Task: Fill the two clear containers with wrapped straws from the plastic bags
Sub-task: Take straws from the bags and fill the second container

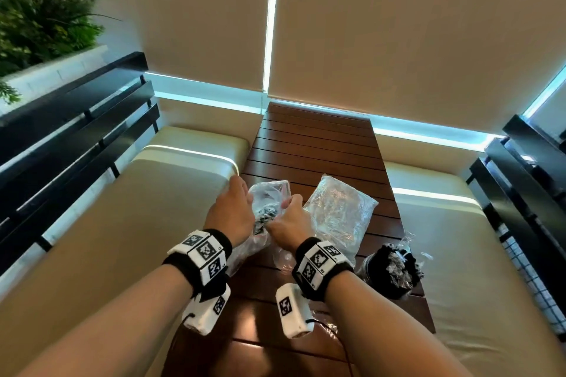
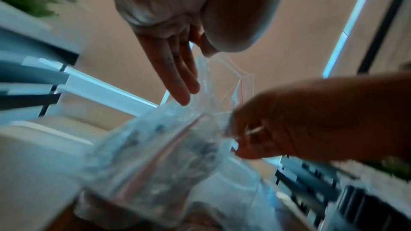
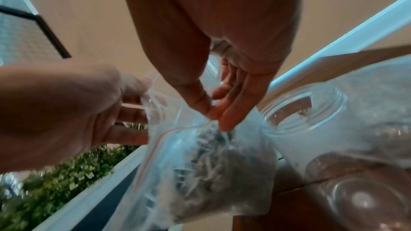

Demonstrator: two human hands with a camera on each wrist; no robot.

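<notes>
A clear zip bag [image 1: 267, 193] of black-and-white wrapped straws [image 1: 264, 218] hangs over the near part of the wooden table. My left hand [image 1: 232, 208] pinches one side of its mouth and my right hand [image 1: 286, 214] pinches the other. In the right wrist view my right hand [image 3: 213, 111] grips the rim just above the straws [image 3: 206, 161]. My left hand [image 2: 189, 76] has its fingers nearly straight, with the thumb on the bag [image 2: 177, 147]. An empty clear container [image 3: 307, 111] lies on its side beside the bag. A second container [image 1: 392, 269], packed with straws, stands at the right.
A second clear bag [image 1: 340, 217] lies on the slatted wooden table [image 1: 315, 147] behind my right hand. Beige cushioned benches [image 1: 137, 208] flank the table, with dark rails outside them. A plant [image 1: 39, 15] stands at the far left. Another round clear piece [image 3: 360, 203] sits close by.
</notes>
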